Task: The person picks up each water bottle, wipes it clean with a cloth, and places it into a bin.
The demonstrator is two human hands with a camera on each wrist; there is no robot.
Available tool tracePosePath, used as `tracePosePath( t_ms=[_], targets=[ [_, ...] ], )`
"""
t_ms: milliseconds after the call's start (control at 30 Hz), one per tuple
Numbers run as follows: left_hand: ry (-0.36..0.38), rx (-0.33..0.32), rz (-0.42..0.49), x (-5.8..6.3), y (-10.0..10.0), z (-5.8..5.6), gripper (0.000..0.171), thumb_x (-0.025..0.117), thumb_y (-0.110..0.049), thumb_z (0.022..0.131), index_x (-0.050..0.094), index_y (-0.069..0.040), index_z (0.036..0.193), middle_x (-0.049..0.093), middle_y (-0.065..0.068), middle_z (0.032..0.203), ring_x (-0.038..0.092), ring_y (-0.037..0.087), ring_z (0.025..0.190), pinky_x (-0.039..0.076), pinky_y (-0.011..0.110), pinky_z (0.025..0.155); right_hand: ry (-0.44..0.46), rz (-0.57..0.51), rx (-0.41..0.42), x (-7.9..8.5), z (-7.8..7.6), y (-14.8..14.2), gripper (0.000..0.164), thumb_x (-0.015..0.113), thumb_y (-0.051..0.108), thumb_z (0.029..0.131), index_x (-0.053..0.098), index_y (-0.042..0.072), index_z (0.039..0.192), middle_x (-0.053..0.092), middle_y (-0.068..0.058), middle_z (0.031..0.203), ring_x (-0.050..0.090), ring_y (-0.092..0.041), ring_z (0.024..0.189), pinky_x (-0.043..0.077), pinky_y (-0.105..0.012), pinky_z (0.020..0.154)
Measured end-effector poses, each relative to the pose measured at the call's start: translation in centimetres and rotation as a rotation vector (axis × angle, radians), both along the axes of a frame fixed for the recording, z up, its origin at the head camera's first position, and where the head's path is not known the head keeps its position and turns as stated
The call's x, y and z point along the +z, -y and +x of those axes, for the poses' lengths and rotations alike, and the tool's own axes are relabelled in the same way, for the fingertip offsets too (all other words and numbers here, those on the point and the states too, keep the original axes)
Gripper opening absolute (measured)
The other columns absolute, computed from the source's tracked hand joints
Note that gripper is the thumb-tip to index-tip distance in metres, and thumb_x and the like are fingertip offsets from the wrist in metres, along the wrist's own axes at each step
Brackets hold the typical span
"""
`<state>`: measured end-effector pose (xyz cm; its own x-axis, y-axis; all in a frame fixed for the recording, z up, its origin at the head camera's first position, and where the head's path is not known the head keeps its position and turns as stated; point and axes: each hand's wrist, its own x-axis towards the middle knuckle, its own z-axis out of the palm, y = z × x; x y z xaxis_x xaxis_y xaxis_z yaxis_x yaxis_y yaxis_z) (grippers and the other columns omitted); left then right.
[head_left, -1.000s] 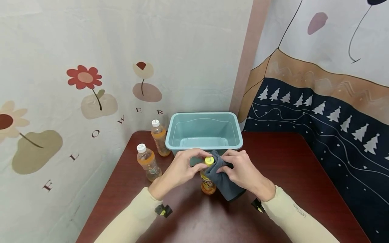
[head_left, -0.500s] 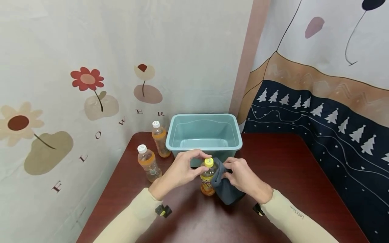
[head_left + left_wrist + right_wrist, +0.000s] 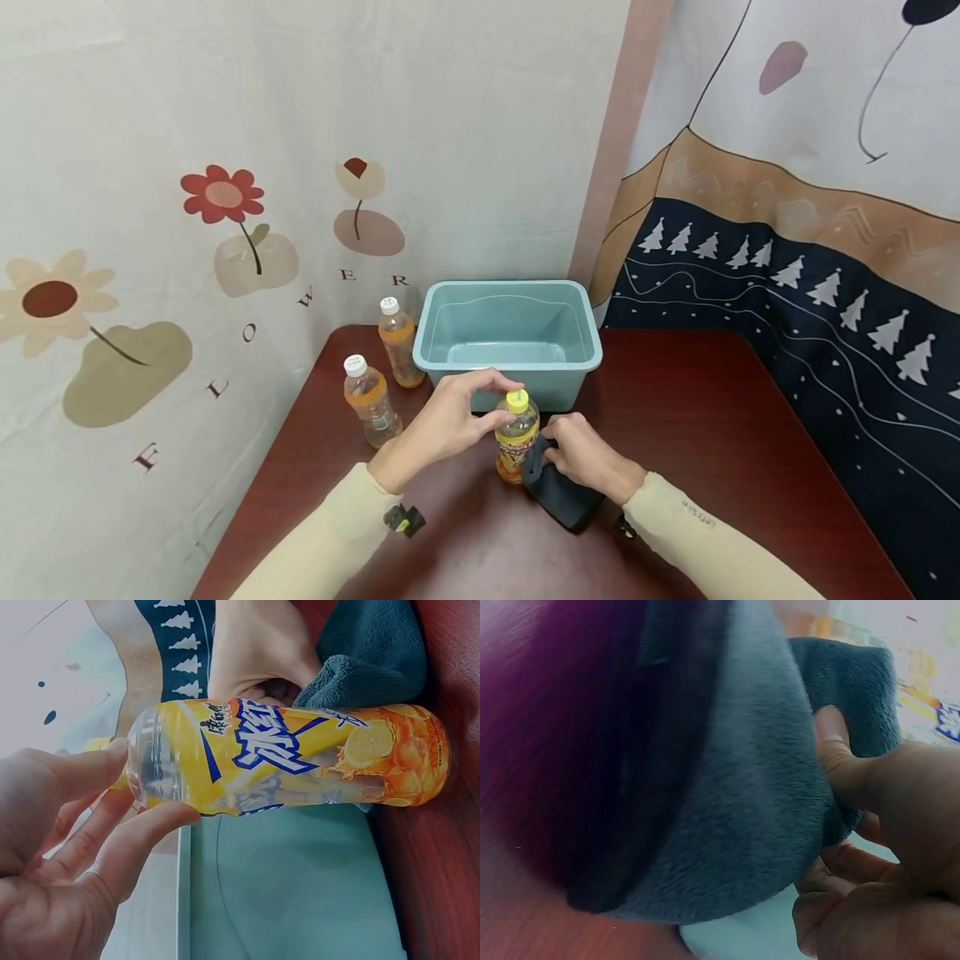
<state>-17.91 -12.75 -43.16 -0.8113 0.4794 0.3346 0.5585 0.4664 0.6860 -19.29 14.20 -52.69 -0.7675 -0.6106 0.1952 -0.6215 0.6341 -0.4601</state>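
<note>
A plastic drink bottle (image 3: 516, 447) with a yellow cap and a yellow, orange-patterned label stands upright on the table. My left hand (image 3: 456, 414) holds it by the top, thumb and fingers around the cap and shoulder, as the left wrist view shows close up. In my right hand (image 3: 587, 456) a dark grey cloth (image 3: 564, 498) is pinched between thumb and fingers. Its folded edge lies against the right side of the bottle's lower half, while the rest hangs down toward the table. The right wrist view is filled mostly by the fuzzy cloth (image 3: 742, 795).
Directly behind the bottle is a light blue plastic bin (image 3: 558, 385). Two more bottles with white caps and orange bands, a nearer bottle (image 3: 372, 406) and a farther bottle (image 3: 400, 348), stand at the left of the dark red table (image 3: 690, 400). Printed curtains hang behind.
My right hand has slid the cloth from beside the cap down along the bottle's right side to its lower half. The left hand keeps its hold at the top.
</note>
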Motion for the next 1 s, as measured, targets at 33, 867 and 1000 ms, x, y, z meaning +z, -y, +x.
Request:
tracePosePath(
  t_ms=[33, 867, 1000],
  targets=[
    [0.001, 0.001, -0.001, 0.0, 0.0, 0.0, 0.038, 0.094, -0.015, 0.101, 0.082, -0.022, 0.136, 0.086, -0.003, 0.131, 0.082, 0.020, 0.127, 0.069, 0.054, 0.103, 0.007, -0.010, -0.002, 0.1, 0.0, -0.1, 0.017, 0.089, -0.009, 0.096, 0.092, 0.005, 0.105, 0.086, -0.010, 0.101, 0.085, -0.023, 0.098, 0.066, -0.024, 0.076],
    [-0.033, -0.003, -0.004, -0.1, -0.1, 0.2, 0.039, 0.091, -0.007, 0.103, 0.083, -0.021, 0.139, 0.086, 0.000, 0.134, 0.083, 0.022, 0.127, 0.070, 0.048, 0.106, -0.159, -0.224, -0.063, 10.6, 1.7, 0.6, 0.022, 0.102, 0.009, 0.089, 0.093, 0.009, 0.110, 0.083, -0.001, 0.102, 0.077, -0.012, 0.092, 0.068, -0.023, 0.079],
    [-0.041, -0.005, -0.006, -0.1, -0.1, 0.2, 0.040, 0.091, -0.009, 0.103, 0.083, -0.021, 0.140, 0.086, 0.000, 0.135, 0.082, 0.021, 0.128, 0.070, 0.046, 0.106, -0.153, -0.201, -0.066, 10.6, 1.8, 0.6, 0.022, 0.103, 0.009, 0.088, 0.093, 0.008, 0.108, 0.082, -0.001, 0.100, 0.079, -0.012, 0.092, 0.069, -0.023, 0.080]
  ],
)
